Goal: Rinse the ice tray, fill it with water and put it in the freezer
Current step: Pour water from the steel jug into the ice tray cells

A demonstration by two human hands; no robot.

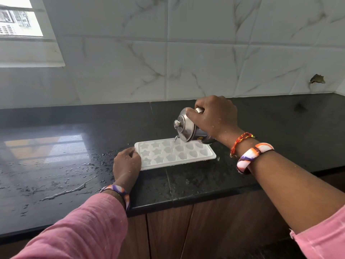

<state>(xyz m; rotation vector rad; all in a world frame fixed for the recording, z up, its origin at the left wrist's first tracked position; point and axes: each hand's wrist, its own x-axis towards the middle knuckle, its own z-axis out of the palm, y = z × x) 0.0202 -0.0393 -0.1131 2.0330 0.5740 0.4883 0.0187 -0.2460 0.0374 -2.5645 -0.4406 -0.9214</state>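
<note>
While water runs from a tilted steel pot, a white tray sits on the black counter being filled.

Largest first: the polished black stone counter (pixel 56 165), wet with spilled drops on its left part, carries the white plastic ice tray with star and heart moulds (pixel 175 153), which lies flat with its long axis running left to right, between the two hands. The small lidded stainless-steel pot (pixel 186 127) is tipped over the tray's far edge, a thin stream falling into the middle cells (how many are full I cannot tell). The right hand (pixel 214 116) is clenched round the pot's handle; the left hand (pixel 127 161), nearer the person, has its fingers curled on the tray's left end, steadying it.
</note>
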